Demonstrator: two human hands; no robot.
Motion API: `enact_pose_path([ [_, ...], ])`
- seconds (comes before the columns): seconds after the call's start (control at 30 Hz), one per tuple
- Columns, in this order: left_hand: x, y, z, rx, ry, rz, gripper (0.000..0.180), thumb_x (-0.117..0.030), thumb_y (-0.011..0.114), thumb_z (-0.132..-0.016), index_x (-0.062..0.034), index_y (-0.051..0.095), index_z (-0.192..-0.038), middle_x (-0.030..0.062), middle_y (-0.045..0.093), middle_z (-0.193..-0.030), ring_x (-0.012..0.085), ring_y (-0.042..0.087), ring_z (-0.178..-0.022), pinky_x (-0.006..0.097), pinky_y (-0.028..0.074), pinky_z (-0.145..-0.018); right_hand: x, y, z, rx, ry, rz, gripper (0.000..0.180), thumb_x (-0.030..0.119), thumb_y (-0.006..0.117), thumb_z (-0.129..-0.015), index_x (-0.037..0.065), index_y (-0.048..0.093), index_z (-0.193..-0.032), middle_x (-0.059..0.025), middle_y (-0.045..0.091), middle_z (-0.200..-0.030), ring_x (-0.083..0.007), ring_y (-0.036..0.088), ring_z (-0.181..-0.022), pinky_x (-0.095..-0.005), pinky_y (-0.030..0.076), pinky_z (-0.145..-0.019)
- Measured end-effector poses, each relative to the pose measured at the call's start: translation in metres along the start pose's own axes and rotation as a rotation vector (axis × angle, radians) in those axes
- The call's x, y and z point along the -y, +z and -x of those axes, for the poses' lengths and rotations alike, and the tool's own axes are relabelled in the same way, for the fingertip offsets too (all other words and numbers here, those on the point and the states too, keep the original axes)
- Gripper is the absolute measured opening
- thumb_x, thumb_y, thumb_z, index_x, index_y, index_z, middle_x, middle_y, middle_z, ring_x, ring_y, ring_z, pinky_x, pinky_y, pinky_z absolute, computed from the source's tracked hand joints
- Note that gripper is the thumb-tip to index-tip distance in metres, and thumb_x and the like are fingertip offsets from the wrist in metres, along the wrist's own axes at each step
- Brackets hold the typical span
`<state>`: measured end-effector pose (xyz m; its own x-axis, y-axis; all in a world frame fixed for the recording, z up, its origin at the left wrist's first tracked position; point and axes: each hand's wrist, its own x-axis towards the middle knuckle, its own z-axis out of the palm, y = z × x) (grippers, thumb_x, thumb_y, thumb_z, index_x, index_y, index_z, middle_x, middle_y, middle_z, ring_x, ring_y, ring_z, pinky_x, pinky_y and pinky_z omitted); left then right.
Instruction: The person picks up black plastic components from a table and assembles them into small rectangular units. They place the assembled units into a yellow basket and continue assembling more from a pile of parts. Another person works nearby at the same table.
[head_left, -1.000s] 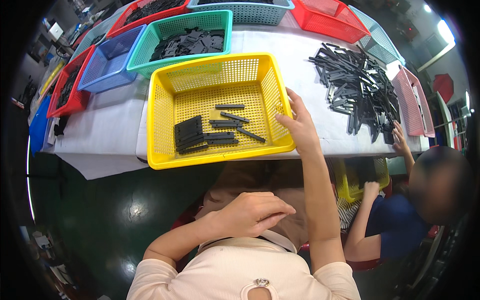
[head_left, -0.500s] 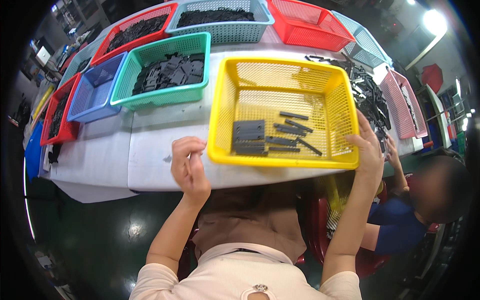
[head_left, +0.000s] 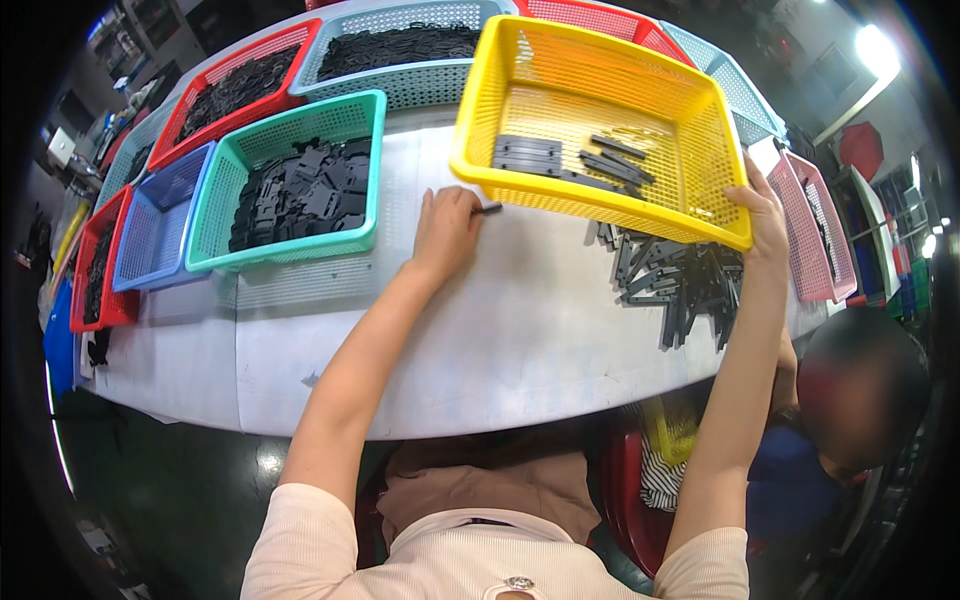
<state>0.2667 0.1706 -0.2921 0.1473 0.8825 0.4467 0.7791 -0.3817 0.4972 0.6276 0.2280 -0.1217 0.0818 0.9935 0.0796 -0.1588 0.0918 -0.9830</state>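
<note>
Hands flank yellow basket; black strip pile underneath, teal basket beside.

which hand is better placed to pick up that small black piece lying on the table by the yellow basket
Probably the left hand: its fingertips lie right beside the small black piece. The right hand grips the yellow basket.

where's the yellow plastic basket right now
In the head view, the yellow plastic mesh basket is upper centre-right on the white table, right hand at its near right corner, teal basket to its left.

A teal basket of black parts sits beside a blue basket.
</note>
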Motion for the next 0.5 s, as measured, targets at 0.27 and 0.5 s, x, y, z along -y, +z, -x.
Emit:
enact_pose_path([
  [0.27,-0.096,0.001,0.049,0.354,0.430,0.206,0.026,-0.011,0.065,-0.079,-0.0050,0.054,-0.102,0.0111,0.056,-0.113,0.0315,0.051,-0.112,0.044,0.036,-0.102,-0.064,0.034,-0.009,0.181,0.199,-0.161,0.071,-0.014,0.054,-0.069,0.001,0.041,-0.137,-0.0154,0.057,-0.125,-0.0237,0.061,-0.106,-0.0328,0.049,-0.093],
  [0.5,-0.104,-0.035,0.099,0.387,0.281,0.213,0.026,-0.008,0.066,-0.077,-0.0052,0.055,-0.101,0.0106,0.058,-0.114,0.0303,0.052,-0.113,0.044,0.039,-0.103,-0.090,0.037,0.024,0.250,0.288,-0.259,0.075,-0.012,0.058,-0.067,0.002,0.039,-0.138,-0.0158,0.059,-0.121,-0.0238,0.063,-0.103,-0.0338,0.050,-0.091],
])
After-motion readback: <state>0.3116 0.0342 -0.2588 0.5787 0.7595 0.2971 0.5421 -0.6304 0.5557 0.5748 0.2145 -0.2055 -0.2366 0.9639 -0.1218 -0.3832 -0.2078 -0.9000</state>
